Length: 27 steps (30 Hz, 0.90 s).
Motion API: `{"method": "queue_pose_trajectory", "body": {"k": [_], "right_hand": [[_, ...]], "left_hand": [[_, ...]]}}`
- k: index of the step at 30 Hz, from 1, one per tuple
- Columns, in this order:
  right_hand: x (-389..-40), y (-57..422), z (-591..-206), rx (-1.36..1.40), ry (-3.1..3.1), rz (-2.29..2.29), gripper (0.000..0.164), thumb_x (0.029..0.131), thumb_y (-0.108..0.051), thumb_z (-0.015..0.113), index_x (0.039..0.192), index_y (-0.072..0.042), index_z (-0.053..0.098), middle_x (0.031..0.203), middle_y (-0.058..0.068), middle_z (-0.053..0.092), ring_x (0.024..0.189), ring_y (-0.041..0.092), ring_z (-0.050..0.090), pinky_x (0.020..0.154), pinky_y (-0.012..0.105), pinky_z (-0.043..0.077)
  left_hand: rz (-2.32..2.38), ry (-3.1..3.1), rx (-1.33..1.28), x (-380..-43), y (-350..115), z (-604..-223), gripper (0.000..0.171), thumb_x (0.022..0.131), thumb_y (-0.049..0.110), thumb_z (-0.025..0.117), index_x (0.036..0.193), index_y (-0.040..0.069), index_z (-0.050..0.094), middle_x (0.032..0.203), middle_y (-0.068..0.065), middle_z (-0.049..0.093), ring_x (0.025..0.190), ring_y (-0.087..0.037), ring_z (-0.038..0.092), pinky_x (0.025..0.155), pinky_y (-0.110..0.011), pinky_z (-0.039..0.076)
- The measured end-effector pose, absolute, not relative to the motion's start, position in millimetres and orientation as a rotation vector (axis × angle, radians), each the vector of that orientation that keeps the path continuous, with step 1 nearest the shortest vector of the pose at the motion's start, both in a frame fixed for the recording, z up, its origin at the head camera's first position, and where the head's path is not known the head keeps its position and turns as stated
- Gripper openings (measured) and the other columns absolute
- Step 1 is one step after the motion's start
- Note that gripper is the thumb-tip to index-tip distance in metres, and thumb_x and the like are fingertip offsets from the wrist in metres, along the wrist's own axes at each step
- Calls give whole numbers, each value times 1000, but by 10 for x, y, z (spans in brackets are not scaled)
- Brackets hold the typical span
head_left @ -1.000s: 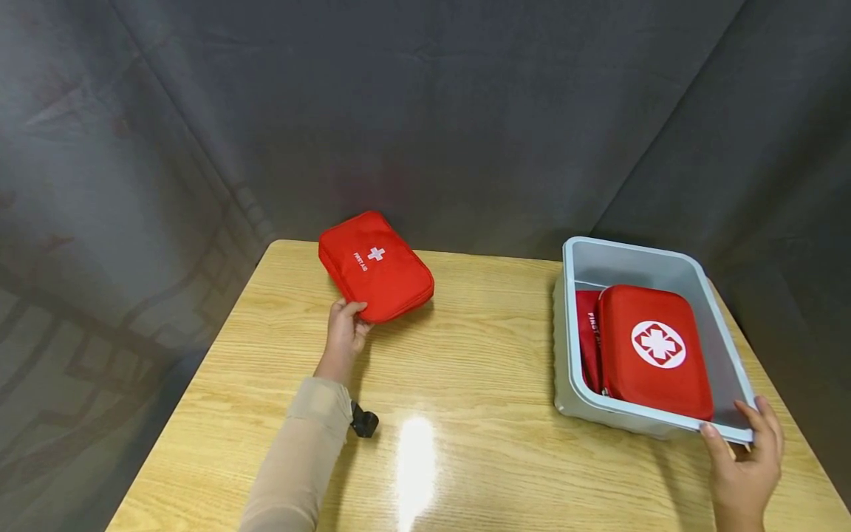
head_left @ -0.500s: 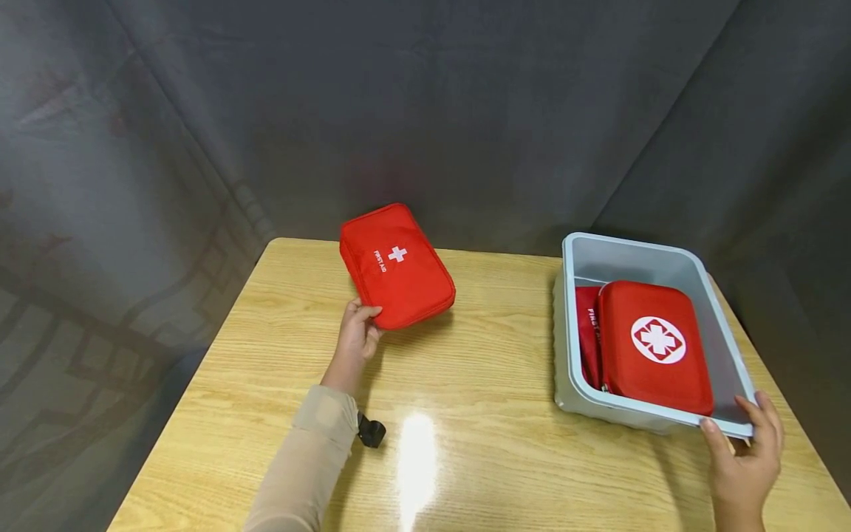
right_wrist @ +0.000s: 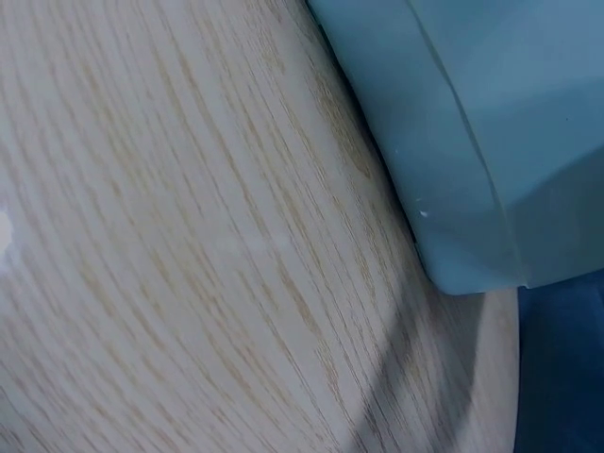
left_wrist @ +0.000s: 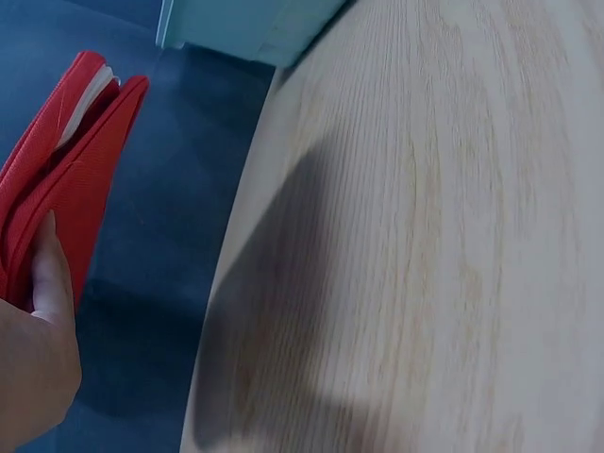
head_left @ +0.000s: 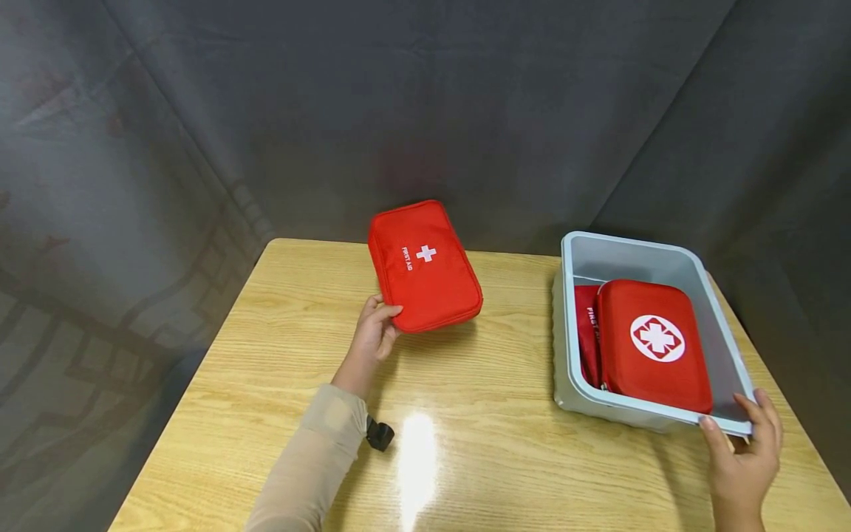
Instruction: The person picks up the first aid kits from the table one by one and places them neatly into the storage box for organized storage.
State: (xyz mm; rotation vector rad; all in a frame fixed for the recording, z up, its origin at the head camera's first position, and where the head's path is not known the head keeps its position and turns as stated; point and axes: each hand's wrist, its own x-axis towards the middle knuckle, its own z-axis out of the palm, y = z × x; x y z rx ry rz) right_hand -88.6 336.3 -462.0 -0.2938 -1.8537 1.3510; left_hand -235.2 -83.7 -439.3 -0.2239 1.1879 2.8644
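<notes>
My left hand (head_left: 375, 331) pinches the near left corner of a red first aid pouch (head_left: 435, 288) with a white cross and lettering. The pouch is held tilted above the table; in the left wrist view its zipped edge (left_wrist: 85, 102) shows beside my thumb. At the right, my right hand (head_left: 747, 462) grips the near right corner of a grey-blue plastic bin (head_left: 631, 405). Inside the bin lies a red first aid case (head_left: 671, 384) with a round white emblem. A darker red first aid pouch (head_left: 586, 336) is partly hidden on its left.
Both stand over a light wooden table (head_left: 505, 458), its far edge close to a dark grey curtain (head_left: 425, 111). A small black device (head_left: 380, 434) shows by my left wrist. In the right wrist view the bin's side wall (right_wrist: 453, 170) meets the tabletop.
My left hand has carried the red first aid pouch to the right, and the pouch has turned a little. The right hand stays on the bin's corner.
</notes>
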Motion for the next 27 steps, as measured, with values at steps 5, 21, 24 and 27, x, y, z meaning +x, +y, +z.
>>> {"method": "queue_pose_trajectory", "body": {"k": [5,21,24,27], "right_hand": [[-885,3363,-4628,-301,-1869,1331,44,71,14,56,115,9,47,126,7,36,115,20,32,78,9,38],[-900,3371,-4626,-276,-1789,1426,44,69,18,54,112,10,49,126,8,36,116,21,31,75,8,38],[-899,3367,-4621,-274,-1781,1433,44,69,18,54,112,10,49,126,8,36,116,21,31,75,8,38],[-898,3370,-4626,-269,-1781,1431,44,69,17,54,112,10,49,125,8,36,116,21,30,76,9,38]], "left_hand": [[2841,1204,-195,-2345,-771,-4363,30,76,-17,36,92,9,35,83,-5,52,65,-14,56,55,-26,47],[2779,1135,-73,-2303,-468,-4200,32,77,-16,38,98,7,33,88,-7,51,67,-14,56,55,-26,48],[2765,1133,-71,-2290,-410,-4184,31,76,-17,38,95,8,34,87,-6,51,66,-14,56,55,-26,48],[2751,1124,-70,-2273,-354,-4162,31,76,-17,38,92,9,35,85,-6,51,65,-14,56,53,-26,48]]}}
